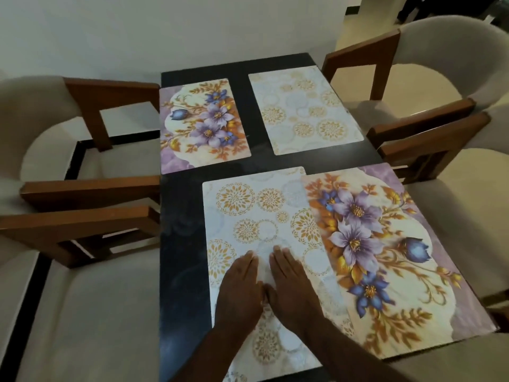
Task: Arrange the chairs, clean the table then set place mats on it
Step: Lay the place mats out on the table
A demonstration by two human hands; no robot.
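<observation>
Several place mats lie on a dark table (181,244). At the far end sit a purple-flower mat (202,125) on the left and a gold-medallion mat (303,108) on the right. Nearer to me a second gold-medallion mat (248,216) lies near the table's middle, and a second flower mat (385,257) on the right overlaps its right edge. My left hand (239,288) and my right hand (292,285) rest flat, side by side, with straight fingers on the near medallion mat.
Upholstered chairs with brown wooden arms stand at both sides: two on the left (91,194) and two on the right (429,119). A pale wall is behind the table's far end.
</observation>
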